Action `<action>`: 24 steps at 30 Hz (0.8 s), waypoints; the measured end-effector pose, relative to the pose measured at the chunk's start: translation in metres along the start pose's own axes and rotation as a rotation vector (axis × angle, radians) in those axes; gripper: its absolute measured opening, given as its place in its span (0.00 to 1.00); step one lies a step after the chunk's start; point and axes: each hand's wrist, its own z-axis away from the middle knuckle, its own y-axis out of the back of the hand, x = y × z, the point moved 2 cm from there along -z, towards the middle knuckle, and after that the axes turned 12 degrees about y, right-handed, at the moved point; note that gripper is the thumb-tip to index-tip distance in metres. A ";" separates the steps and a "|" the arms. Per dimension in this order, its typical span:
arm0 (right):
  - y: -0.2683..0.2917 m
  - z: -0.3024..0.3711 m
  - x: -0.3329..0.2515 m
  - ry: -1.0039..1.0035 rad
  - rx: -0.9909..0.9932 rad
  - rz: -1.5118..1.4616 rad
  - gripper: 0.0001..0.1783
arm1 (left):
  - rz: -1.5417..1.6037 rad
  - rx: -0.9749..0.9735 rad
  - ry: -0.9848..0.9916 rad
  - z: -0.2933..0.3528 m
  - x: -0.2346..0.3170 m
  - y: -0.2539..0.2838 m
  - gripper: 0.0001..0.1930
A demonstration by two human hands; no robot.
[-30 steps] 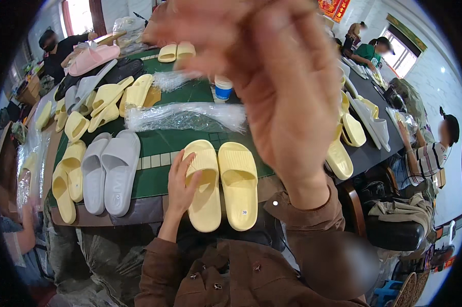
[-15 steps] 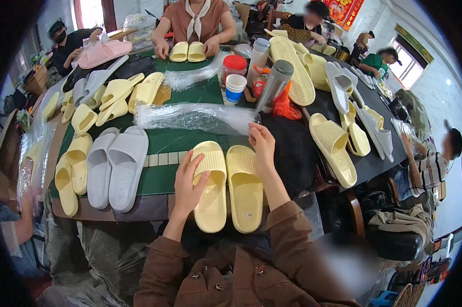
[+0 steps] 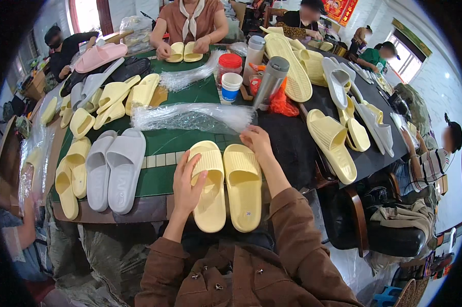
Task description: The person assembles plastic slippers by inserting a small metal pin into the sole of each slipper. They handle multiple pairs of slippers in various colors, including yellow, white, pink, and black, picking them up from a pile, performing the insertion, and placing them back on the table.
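Head view: left hand (image 3: pixel 186 185), thumb and fingers apart, on strap side of left yellow slide sandal (image 3: pixel 209 207). Right yellow slide sandal (image 3: pixel 244 202) just beside, both at near edge of green tabletop (image 3: pixel 158 183). Right hand (image 3: pixel 257 142) at clear plastic bags' (image 3: pixel 190 116) right end, fingertips bunched; cannot tell if plastic pinched.

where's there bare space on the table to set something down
Bare green mat shows between the gray slippers and the left hand, and again between the two bundles of clear plastic, left of the paper cup. It's crowded at the left, with yellow slippers overlapping, and around the red-lidded jar and flasks.
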 end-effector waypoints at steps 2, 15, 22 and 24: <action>0.000 -0.007 0.002 0.022 -0.033 0.018 0.13 | -0.012 -0.003 -0.003 0.000 0.003 0.001 0.23; 0.007 0.001 0.008 0.320 -0.245 0.128 0.10 | -0.014 0.019 -0.032 0.003 0.004 0.001 0.22; 0.009 -0.001 0.011 0.356 -0.190 0.105 0.17 | 0.058 -0.001 0.021 0.002 0.001 0.000 0.21; 0.008 0.002 0.009 0.379 -0.151 0.088 0.21 | 0.095 -0.007 0.039 0.003 0.000 0.001 0.20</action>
